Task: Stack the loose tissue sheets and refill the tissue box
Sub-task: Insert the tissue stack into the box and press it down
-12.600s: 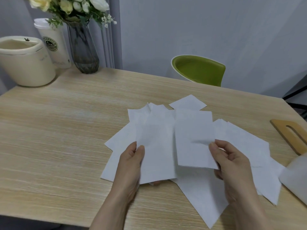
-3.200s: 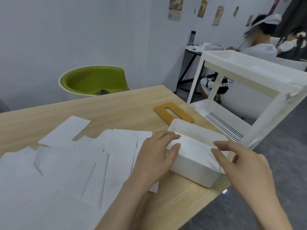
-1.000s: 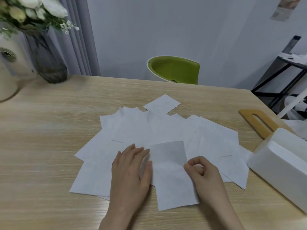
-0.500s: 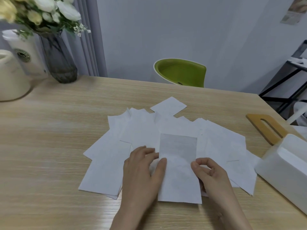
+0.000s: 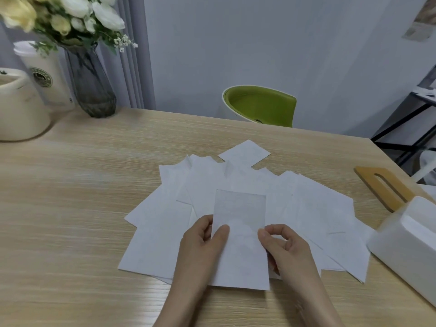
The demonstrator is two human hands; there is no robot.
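Both hands [image 5: 245,246] pinch one sheet [image 5: 240,232] (tissue box [image 5: 405,244] perhaps unlidded).

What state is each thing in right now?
Left hand: pinching the sheet's left edge.
Right hand: pinching its right edge.
Sheet: folded, held over the pile.
Pile: loose, spread on the table.
Box: open, lid off.
Lid: flat on the table beside the box.

No legible text anywhere.
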